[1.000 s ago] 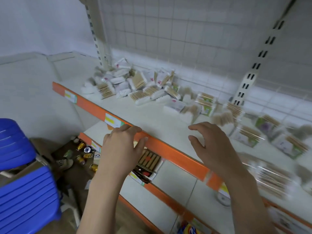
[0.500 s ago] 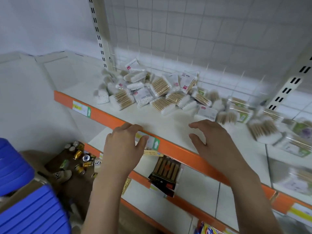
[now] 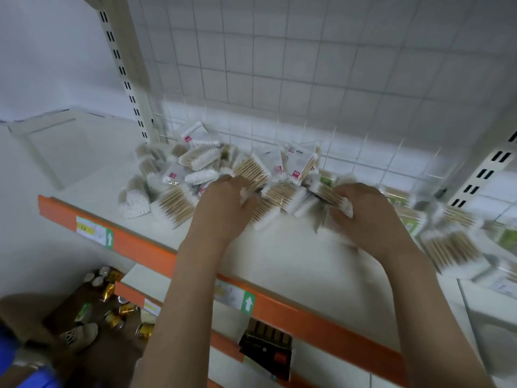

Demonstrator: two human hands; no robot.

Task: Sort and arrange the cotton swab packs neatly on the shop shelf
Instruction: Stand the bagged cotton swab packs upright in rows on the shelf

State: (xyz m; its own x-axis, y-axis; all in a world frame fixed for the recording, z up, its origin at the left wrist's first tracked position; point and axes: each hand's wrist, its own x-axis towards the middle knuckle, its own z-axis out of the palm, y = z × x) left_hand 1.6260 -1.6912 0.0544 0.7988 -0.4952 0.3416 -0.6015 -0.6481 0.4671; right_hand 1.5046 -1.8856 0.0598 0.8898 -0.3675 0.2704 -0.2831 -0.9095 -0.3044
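A: Largest first?
B: White shelf (image 3: 293, 247) with an orange front edge, crossing the frame from left to lower right. A loose heap of cotton swab packs (image 3: 212, 169) lies at centre, against the wire grid back (image 3: 307, 79).
A: Hands?
B: Well apart. Left hand (image 3: 223, 208) at centre, fingers curled around a pack in the heap. Right hand (image 3: 366, 214) right of centre, gripping another pack (image 3: 335, 198). Blurred.
A: Smaller items?
B: Dark box (image 3: 265, 351) on the lower shelf; gold cans (image 3: 112, 292) at lower left.
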